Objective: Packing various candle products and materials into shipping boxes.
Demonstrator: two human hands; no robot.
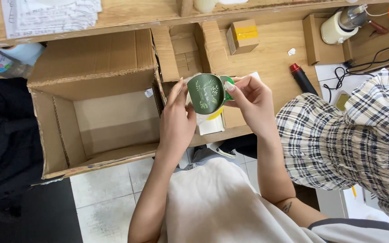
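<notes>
1. Compact [205,93], round, dark green with a pale leaf print, sits upright between my two hands, above the bench [271,58] edge, just right of the open cardboard box [100,112];
2. My left hand [175,121] braces its left rim, fingers closed on it; my right hand [253,101] pinches the right rim with a green tab;
3. It looks light, stiff and smooth, likely slippery; the rim seems the surest hold.

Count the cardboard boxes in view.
3: a large open box left of the hands, a small closed box on the desk beyond them, and an open box at top right. Others may be hidden.
</notes>
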